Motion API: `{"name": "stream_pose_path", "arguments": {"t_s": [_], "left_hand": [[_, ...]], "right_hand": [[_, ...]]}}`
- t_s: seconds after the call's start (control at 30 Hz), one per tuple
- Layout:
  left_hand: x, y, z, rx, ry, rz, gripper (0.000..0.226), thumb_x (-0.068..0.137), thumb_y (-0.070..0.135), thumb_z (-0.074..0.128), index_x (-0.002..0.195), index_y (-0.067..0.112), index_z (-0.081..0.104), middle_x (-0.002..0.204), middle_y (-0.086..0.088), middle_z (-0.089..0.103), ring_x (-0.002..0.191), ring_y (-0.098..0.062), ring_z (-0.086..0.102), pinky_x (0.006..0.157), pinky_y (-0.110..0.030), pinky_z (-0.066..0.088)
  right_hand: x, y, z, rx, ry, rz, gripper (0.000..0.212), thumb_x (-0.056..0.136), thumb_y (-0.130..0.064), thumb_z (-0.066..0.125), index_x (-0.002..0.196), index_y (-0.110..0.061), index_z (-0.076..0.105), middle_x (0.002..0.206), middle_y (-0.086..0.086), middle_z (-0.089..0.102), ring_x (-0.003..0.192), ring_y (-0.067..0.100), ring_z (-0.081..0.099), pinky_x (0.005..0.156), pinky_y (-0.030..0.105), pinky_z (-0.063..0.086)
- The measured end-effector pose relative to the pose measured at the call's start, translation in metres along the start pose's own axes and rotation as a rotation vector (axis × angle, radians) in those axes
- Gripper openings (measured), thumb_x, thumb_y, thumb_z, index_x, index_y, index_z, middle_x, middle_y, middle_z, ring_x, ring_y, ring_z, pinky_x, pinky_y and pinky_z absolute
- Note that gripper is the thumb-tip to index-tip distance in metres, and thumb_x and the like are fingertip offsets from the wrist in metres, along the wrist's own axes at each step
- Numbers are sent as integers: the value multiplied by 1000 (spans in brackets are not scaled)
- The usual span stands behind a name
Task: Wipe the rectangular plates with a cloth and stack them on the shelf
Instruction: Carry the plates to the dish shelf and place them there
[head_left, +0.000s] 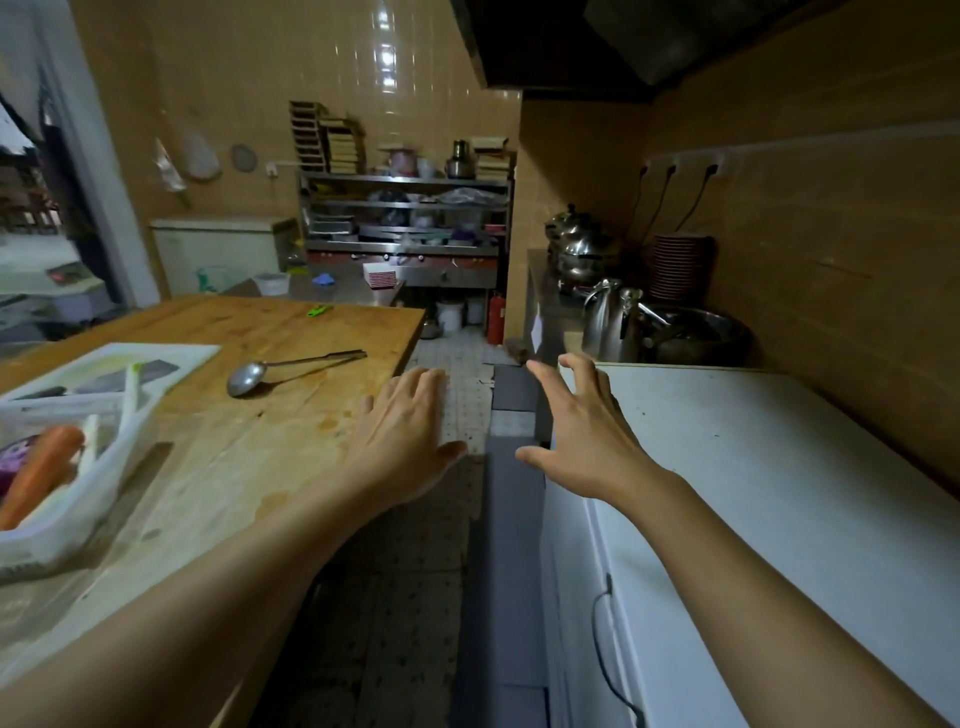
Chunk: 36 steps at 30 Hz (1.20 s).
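- Rectangular plates (383, 275): white-and-red stack on the far steel counter (343, 287), below the metal shelf (405, 183), well apart from both hands.
- Blue cloth (323, 279): on the same counter, left of the stack.
- Left hand (402, 434): fingers straight and spread, holding nothing, over the edge of the wooden table (291, 415).
- Right hand (584, 426): fingers splayed, empty, at the corner of the white cabinet (779, 467).
- Ladle (291, 368): flat on the table.
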<state>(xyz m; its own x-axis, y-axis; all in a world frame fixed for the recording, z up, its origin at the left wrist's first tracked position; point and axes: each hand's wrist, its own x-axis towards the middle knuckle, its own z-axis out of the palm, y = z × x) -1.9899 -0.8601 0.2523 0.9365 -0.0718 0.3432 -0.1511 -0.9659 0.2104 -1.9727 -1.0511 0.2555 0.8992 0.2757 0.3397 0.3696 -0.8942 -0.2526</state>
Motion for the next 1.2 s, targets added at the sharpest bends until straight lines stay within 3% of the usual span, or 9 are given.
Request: {"name": "stream_pose_path", "arguments": {"t_s": [0.4,0.6,1.2], "left_hand": [[219,-132,51,-20,-54,43,85,83,48,61,148,20,14,153,0,21,139,-20,21,111,-45,22],[328,-159,99,-4,-60,64,85,84,48,60,149,20,13,153,0,20,139,-20,22,110,-44,22],[697,-220,218,-30,-108,-86,88,84,48,62,150,21,10,155,0,16,142,-19,16,115,-46,17]], "right_hand": [[226,11,78,-42,-61,88,97,76,-48,70,148,-30,9,153,1,-1,142,25,2,116,41,18],[340,47,124,-40,-62,81,97,76,-48,68,149,-29,8,152,2,0,142,25,1,116,42,17],[717,200,224,19,-119,-27,98,74,-48,71,147,-32,7,150,-2,1,142,25,5,116,44,20]]}}
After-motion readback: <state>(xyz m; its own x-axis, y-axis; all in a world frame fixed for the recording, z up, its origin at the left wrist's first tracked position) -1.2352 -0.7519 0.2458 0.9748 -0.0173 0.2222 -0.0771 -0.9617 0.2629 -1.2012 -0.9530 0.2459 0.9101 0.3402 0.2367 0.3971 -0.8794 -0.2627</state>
